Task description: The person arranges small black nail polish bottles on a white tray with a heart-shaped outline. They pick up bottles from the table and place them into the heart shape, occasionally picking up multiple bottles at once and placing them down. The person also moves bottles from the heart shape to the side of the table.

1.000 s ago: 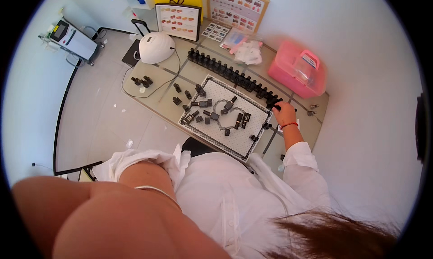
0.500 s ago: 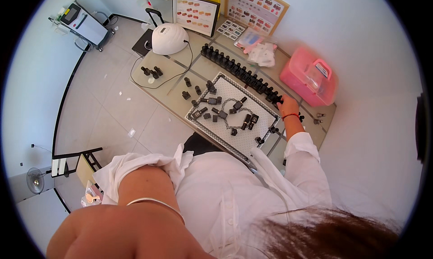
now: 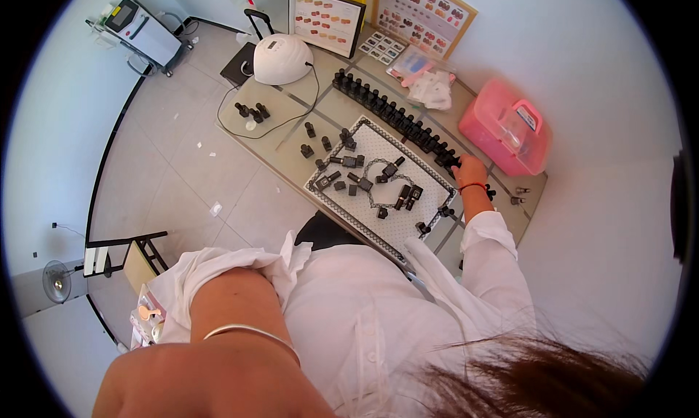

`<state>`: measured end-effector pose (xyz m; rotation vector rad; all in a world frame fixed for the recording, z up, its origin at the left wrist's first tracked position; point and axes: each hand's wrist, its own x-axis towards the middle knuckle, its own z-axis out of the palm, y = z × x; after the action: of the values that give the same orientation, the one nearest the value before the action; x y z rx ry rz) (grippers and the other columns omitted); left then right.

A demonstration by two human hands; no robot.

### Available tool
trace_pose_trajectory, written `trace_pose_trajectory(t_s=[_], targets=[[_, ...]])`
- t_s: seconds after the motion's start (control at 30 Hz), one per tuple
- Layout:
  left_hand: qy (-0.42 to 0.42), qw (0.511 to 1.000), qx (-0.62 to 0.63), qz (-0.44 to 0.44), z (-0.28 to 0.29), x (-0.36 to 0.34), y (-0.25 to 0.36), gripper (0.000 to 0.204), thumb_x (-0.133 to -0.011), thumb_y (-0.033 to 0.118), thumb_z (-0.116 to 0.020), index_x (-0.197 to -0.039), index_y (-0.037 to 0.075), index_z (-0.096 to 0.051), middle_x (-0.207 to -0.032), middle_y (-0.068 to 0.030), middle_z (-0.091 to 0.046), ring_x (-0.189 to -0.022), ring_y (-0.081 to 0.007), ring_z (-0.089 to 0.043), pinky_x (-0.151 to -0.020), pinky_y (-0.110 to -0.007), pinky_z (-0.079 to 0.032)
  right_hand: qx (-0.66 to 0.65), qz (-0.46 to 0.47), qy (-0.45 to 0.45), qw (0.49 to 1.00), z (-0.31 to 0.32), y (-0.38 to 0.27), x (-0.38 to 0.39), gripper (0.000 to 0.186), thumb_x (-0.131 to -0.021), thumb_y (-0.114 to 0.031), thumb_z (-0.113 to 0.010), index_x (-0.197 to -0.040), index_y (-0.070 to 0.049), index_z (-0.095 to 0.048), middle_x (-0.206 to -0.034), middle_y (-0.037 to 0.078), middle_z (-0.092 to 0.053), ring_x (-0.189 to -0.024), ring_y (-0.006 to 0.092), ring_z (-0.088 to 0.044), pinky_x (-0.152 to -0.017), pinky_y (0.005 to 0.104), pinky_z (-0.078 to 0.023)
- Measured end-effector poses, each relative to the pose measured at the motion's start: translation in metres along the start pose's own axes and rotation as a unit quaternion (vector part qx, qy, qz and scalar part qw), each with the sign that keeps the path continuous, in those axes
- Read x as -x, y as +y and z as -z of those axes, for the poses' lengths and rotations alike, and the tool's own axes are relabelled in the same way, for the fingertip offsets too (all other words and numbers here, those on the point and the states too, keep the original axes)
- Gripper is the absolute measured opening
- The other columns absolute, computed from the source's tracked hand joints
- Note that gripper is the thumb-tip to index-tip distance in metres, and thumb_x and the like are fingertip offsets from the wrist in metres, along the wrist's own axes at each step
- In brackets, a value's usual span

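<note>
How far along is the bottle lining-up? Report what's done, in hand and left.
Done: a long row of dark bottles stands along the back of the table. In hand: the right hand is at the row's near end, on a bottle there; its grip is unclear. Left: many loose bottles lie scattered on the white mat, and a few more stand beside it.

Pale floor tiles point(image 3: 182, 178) are laid throughout, lit evenly by bright light. A plain white wall point(image 3: 582, 68) is seen at two o'clock. A wheeled grey machine point(image 3: 142, 32) is parked at eleven o'clock; a small fan point(image 3: 57, 281) is placed at eight o'clock.
</note>
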<state>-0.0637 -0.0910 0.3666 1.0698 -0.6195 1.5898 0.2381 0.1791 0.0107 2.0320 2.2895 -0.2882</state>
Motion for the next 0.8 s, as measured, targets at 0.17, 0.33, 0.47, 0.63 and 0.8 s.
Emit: trace_pose_trajectory(t_s=[0.17, 0.33, 0.47, 0.63, 0.8], targets=[[-0.003, 1.0, -0.003, -0.003, -0.003, 0.0, 0.002, 0.034, -0.098, 0.035, -0.047, -0.085, 0.004, -0.054, -0.083, -0.0101, -0.054, -0.069, -0.0255, -0.053, -0.066, -0.044, -0.051, 0.024, 0.007, 0.015, 1.0, -0.007, -0.004, -0.003, 0.029, -0.074, -0.024, -0.078, -0.095, -0.007, -0.067, -0.098, 0.015, -0.068, -0.095, 0.0348, -0.064, -0.082, 0.0434, -0.052], [-0.003, 1.0, -0.007, 0.0, -0.003, 0.0, 0.003, 0.036, -0.099, 0.035, -0.045, -0.083, 0.004, -0.054, -0.082, -0.0103, -0.055, -0.068, -0.0257, -0.052, -0.065, -0.044, -0.051, 0.032, 0.007, 0.015, 0.999, -0.007, -0.011, 0.0, 0.03, -0.074, -0.024, -0.078, -0.095, -0.006, -0.066, -0.099, 0.015, -0.067, -0.096, 0.0346, -0.064, -0.082, 0.0437, -0.053], [-0.007, 1.0, -0.009, 0.001, -0.001, 0.0, 0.002, 0.038, -0.1, 0.036, -0.044, -0.081, 0.004, -0.054, -0.081, -0.0105, -0.055, -0.067, -0.0258, -0.052, -0.064, -0.045, -0.051, 0.034, 0.023, 0.016, 0.999, -0.009, -0.008, 0.0, 0.03, -0.074, -0.023, -0.079, -0.094, -0.005, -0.065, -0.098, 0.014, -0.067, -0.097, 0.0342, -0.063, -0.081, 0.0441, -0.053], [-0.015, 1.0, -0.009, 0.007, -0.001, -0.005, 0.002, 0.041, -0.1, 0.036, -0.042, -0.079, 0.004, -0.055, -0.08, -0.0108, -0.055, -0.066, -0.026, -0.052, -0.064, -0.045, -0.051, 0.049, 0.039, 0.028, 0.998, -0.019, -0.004, -0.003, 0.031, -0.074, -0.022, -0.079, -0.096, -0.006, -0.064, -0.097, 0.014, -0.067, -0.099, 0.0337, -0.062, -0.081, 0.0443, -0.053], [-0.027, 1.0, -0.002, 0.014, 0.001, -0.011, 0.008, 0.043, -0.101, 0.037, -0.04, -0.076, 0.004, -0.055, -0.079, -0.011, -0.056, -0.066, -0.0262, -0.051, -0.063, -0.045, -0.051, 0.035, 0.044, 0.045, 0.997, -0.019, -0.004, -0.001, 0.027, -0.078, -0.021, -0.076, -0.096, -0.006, -0.064, -0.098, 0.014, -0.067, -0.099, 0.0336, -0.062, -0.081, 0.0447, -0.052]])
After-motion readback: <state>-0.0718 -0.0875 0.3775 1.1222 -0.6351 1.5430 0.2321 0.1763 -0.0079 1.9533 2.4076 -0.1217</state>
